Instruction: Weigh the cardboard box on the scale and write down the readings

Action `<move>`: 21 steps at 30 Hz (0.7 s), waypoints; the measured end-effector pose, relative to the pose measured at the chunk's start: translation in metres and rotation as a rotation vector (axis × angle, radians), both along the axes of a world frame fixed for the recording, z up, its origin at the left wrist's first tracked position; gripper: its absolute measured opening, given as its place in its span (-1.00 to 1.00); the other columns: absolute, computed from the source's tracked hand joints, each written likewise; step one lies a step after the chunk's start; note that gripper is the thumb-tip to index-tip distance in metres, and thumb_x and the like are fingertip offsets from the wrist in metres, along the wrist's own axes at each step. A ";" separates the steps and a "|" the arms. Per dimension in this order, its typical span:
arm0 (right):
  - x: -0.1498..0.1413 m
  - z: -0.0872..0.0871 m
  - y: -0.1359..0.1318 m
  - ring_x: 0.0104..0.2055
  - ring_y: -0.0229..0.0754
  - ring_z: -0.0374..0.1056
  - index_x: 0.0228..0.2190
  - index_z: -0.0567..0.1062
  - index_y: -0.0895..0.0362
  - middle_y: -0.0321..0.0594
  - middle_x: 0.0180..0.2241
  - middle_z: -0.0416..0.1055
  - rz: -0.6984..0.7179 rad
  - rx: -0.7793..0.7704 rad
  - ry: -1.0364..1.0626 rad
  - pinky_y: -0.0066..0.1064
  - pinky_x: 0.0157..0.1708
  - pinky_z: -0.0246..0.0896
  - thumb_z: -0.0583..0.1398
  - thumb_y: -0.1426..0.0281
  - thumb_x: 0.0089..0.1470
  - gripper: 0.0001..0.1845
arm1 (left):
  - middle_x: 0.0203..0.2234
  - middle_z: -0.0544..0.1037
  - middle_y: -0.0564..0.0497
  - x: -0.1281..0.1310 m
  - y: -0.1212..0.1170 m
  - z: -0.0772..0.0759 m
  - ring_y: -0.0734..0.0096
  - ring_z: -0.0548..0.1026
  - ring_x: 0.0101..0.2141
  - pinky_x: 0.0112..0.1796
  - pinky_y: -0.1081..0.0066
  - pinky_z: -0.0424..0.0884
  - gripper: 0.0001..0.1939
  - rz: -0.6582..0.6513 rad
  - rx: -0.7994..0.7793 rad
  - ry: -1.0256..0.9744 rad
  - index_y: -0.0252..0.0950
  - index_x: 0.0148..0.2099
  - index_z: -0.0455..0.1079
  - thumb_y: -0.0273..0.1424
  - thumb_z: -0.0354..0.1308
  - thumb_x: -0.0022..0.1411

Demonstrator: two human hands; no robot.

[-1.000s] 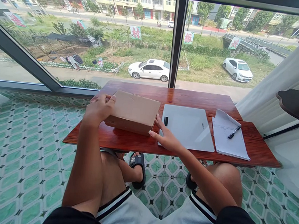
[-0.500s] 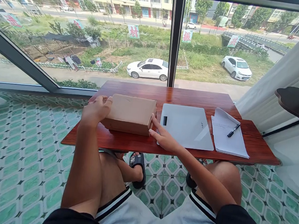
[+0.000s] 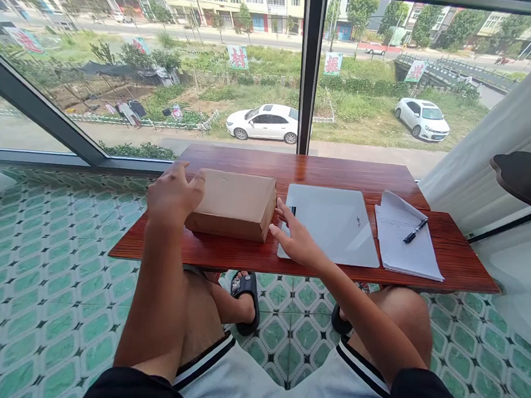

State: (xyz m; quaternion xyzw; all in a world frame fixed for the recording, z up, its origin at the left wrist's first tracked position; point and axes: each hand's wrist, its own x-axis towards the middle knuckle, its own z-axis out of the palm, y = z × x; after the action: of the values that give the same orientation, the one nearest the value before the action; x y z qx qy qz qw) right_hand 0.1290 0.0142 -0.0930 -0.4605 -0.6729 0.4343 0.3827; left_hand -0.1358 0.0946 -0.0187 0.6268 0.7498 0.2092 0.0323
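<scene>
A closed brown cardboard box (image 3: 235,199) rests flat on the left part of the dark red wooden table (image 3: 343,174). At its left end is my left hand (image 3: 175,195), fingers spread and slightly blurred, some of them overlapping the box's edge. My right hand (image 3: 298,238) is just off the box's right end, thumb and fingers apart, over the left edge of a silver laptop (image 3: 333,227). The laptop's lid is down. Whether any fingertip still touches the box, I cannot tell.
Right of the laptop lies an open paper notebook (image 3: 405,253) with a black pen (image 3: 415,231) on it. A dark, flat, curved object (image 3: 525,180) juts in at the far right, before a white curtain (image 3: 482,138). Windows stand behind the table.
The box, earlier held slightly raised and askew, has come down flat and straighter on the table. Both hands have loosened, and the right hand has drawn a little away from the box.
</scene>
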 end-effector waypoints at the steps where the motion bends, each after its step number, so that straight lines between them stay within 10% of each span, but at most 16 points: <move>1: 0.004 0.003 0.000 0.36 -0.08 0.15 0.39 0.04 0.10 -0.09 0.35 0.17 -0.019 0.031 -0.005 -0.11 0.34 0.06 0.08 0.20 0.25 -0.24 | 0.07 0.52 -0.19 0.004 -0.003 0.001 -0.14 0.44 0.10 -0.08 -0.03 0.27 -0.18 -0.032 0.116 0.001 -0.39 0.36 0.21 0.13 -0.24 0.36; 9: 0.050 0.045 -0.003 -0.11 -0.21 0.45 -0.06 0.51 0.09 -0.23 -0.19 0.55 -0.107 0.208 -0.106 -0.34 -0.14 0.28 0.09 0.31 0.24 -0.69 | -0.12 0.61 -0.03 0.067 -0.040 0.019 0.22 0.51 -0.06 -0.09 0.18 0.41 -0.67 -0.344 0.722 0.013 -0.26 0.08 0.45 -0.32 0.03 0.35; 21: 0.156 0.058 -0.008 -0.61 -0.35 -0.09 -0.33 0.59 0.15 -0.43 -0.66 -0.03 -0.440 0.153 -0.073 -0.38 -0.55 -0.19 0.08 0.05 0.25 -0.53 | -0.34 0.61 -0.01 0.165 -0.084 -0.006 0.21 0.51 -0.26 -0.19 0.22 0.40 -0.85 -0.890 0.653 0.101 -0.28 -0.12 0.49 -0.49 0.14 0.29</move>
State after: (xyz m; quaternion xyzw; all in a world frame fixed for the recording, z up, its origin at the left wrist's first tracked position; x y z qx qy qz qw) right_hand 0.2848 0.0060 -0.0351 -0.5812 -0.6008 0.2710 0.4773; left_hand 0.0296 0.0104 -0.0246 0.8699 0.3093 0.3666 -0.1147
